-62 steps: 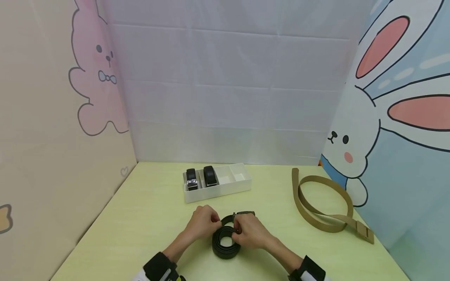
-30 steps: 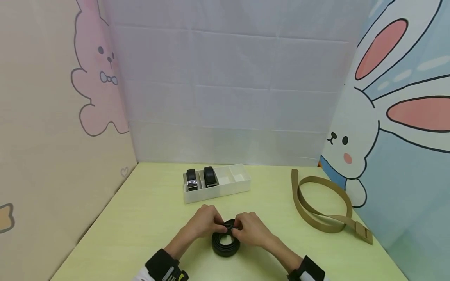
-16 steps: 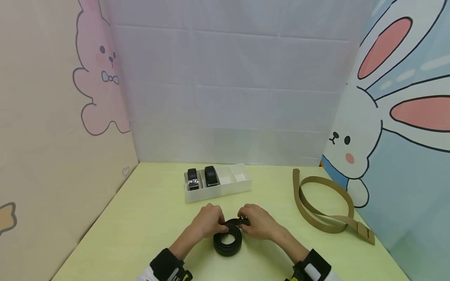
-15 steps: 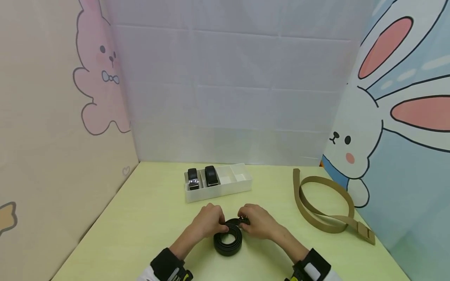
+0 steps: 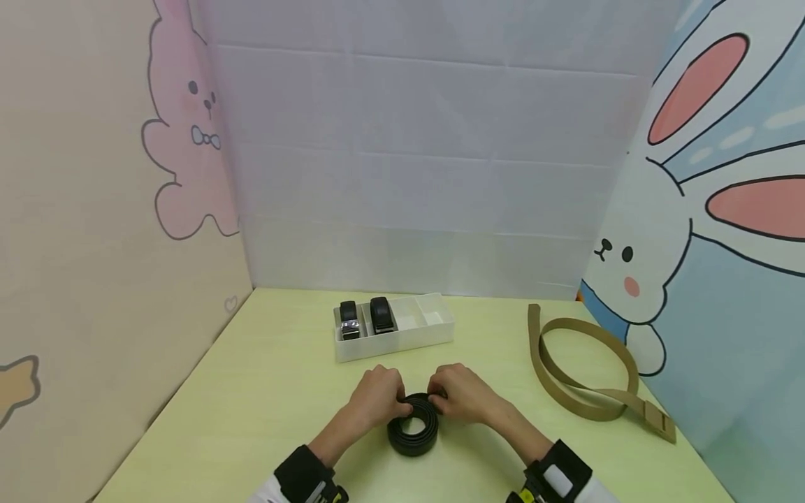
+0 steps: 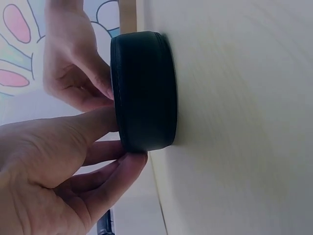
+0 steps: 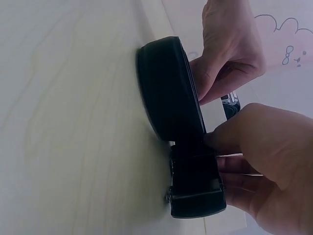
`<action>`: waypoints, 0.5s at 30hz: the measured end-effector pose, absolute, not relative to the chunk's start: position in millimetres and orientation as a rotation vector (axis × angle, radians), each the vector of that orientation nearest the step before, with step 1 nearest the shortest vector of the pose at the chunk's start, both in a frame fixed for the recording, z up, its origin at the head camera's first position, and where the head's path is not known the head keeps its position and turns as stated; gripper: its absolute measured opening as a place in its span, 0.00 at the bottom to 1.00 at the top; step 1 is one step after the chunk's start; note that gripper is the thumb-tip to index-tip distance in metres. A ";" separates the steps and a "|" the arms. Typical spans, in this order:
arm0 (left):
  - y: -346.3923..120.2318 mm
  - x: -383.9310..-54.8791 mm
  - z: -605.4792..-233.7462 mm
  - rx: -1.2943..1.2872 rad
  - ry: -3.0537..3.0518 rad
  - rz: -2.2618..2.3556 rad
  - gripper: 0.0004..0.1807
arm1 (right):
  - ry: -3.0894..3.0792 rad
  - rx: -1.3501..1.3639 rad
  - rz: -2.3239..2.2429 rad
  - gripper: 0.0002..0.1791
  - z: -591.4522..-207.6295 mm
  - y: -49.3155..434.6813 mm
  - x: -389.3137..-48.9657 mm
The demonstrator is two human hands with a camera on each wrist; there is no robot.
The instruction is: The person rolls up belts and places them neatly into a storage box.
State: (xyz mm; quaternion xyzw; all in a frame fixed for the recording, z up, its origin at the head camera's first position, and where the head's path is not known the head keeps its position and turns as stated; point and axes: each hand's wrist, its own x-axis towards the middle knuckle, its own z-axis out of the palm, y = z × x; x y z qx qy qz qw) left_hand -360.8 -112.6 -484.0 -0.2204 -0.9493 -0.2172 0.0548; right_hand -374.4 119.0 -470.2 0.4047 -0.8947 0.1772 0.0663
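"Left hand?"
"My left hand (image 5: 376,396) is clamped on the coiled black belt (image 5: 411,445): thumb at the top rim, a fingertip against the outer wall."

"Right?"
"My right hand (image 5: 464,393) pinches the same belt by its buckle end, thumb on the strap right next to the dark buckle (image 7: 198,200), other fingers behind it. Head view mostly hides that bit under my fingers; the right wrist view has it."

"Hands together?"
"Apart from each other, belt in between. Coil sits on the pale yellow table (image 5: 283,363), just on my side of the fingers, wound flat with the hole facing up. Buckle end sticks out of the roll on the right hand's side. Whether the buckle touches the table, can't tell."

"Beyond the hands?"
"White tray (image 5: 402,344), divided, straight ahead of them, not touched. Two rolled black belts in it: one with a shiny silver buckle (image 5: 350,327) in the leftmost compartment, the other roll (image 5: 381,314) in the next one over."

"Off to the side?"
"Tan belt (image 5: 595,413), loosely looped, well apart to the right of my right hand, its buckle (image 5: 659,420) at the end nearer me."

"Wrists?"
"Black band on each, left (image 5: 306,474) and right (image 5: 558,469). Next."
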 end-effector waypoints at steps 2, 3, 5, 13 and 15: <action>-111.8 -360.6 -484.2 -0.659 -2.885 -0.667 0.14 | -2.726 1.228 0.575 0.04 -468.6 120.3 -372.0; -111.6 -360.5 -483.9 -0.657 -2.888 -0.668 0.13 | -2.740 1.230 0.598 0.05 -468.1 120.8 -371.2; -111.2 -360.9 -483.6 -0.653 -2.895 -0.675 0.13 | -2.765 1.235 0.647 0.05 -467.3 122.0 -370.0; -112.3 -370.5 -487.5 -0.742 -2.840 -0.628 0.13 | -2.933 1.156 1.054 0.07 -464.1 129.4 -367.2; -112.3 -372.5 -485.8 -0.756 -2.838 -0.607 0.13 | -2.962 1.129 1.126 0.07 -464.1 131.6 -366.6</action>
